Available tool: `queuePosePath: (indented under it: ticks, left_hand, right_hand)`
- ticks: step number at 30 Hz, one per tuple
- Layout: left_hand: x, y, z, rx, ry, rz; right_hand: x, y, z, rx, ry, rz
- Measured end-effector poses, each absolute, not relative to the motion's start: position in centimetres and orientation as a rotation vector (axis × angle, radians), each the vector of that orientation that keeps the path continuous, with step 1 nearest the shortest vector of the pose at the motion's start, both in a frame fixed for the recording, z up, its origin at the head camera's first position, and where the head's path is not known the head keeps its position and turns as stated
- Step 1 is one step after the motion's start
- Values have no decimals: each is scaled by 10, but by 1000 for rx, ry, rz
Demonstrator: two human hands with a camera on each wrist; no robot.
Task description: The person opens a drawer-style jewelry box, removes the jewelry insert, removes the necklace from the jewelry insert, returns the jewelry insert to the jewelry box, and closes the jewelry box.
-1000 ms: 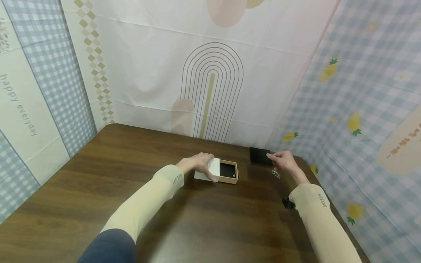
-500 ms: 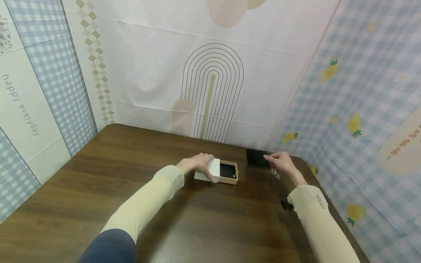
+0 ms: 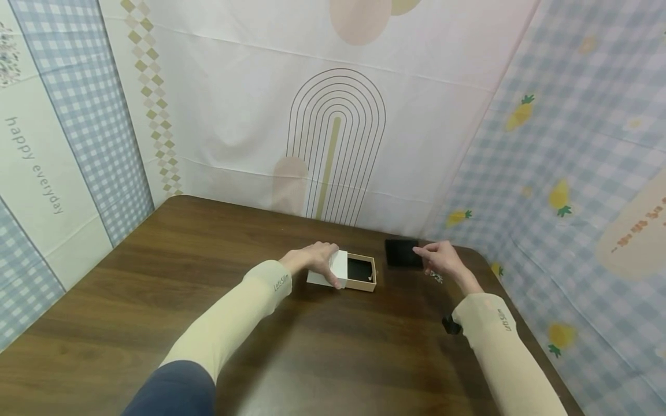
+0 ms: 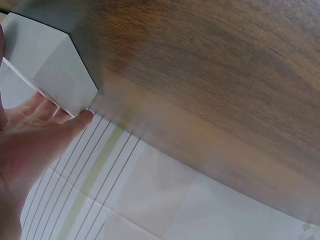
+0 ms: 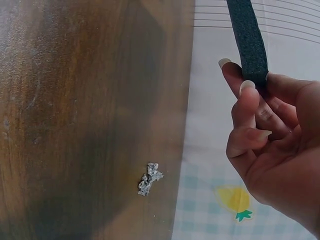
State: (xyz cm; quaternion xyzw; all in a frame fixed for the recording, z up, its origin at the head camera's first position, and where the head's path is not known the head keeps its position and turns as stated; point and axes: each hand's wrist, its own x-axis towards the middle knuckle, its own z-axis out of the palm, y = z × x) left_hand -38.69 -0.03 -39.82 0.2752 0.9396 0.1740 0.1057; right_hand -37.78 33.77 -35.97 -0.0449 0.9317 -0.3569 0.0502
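My left hand [image 3: 314, 257] grips the white sleeve [image 3: 340, 267] of a small drawer box, with the thumb along the near side. From the sleeve's right end the tan drawer [image 3: 367, 285] sticks partly out, black inside. In the left wrist view the fingers [image 4: 44, 106] lie against the white sleeve [image 4: 55, 60]. To the right, my right hand [image 3: 442, 257] pinches a thin black foam pad [image 3: 402, 254] by its right edge. The right wrist view has the foam pad [image 5: 250, 47] edge-on between thumb and fingers. A small silvery, lumpy piece [image 5: 149, 180] lies below that hand.
Everything rests on a brown wooden table [image 3: 312, 358]. A white printed cloth [image 3: 234, 115] hangs along its back edge, and a blue checked cloth [image 3: 588, 190] hangs at the right. A black device [image 3: 451, 325] sits at my right wrist.
My right hand has moved a little left with the foam pad, closer to the drawer. The left hand, box and silvery piece have stayed in place.
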Motion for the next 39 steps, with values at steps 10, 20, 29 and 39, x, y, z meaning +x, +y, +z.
queuePosePath:
  ticks: [10,20,29,39]
  left_hand:
    - [-387,0,-399,789,2752,526]
    - [-386,0,-397,782,2765,509]
    - [-391,0,-400,774,2767,492]
    - [-389,0,-399,783,2766,507]
  right_hand:
    - [-377,335,-365,-128,2790,-1093]
    - [-382,329,-370,-117,2771,-1118]
    - [-383,325,-374,-127,2770,-1126]
    - [-383,319,-377,-149,2778,-1094]
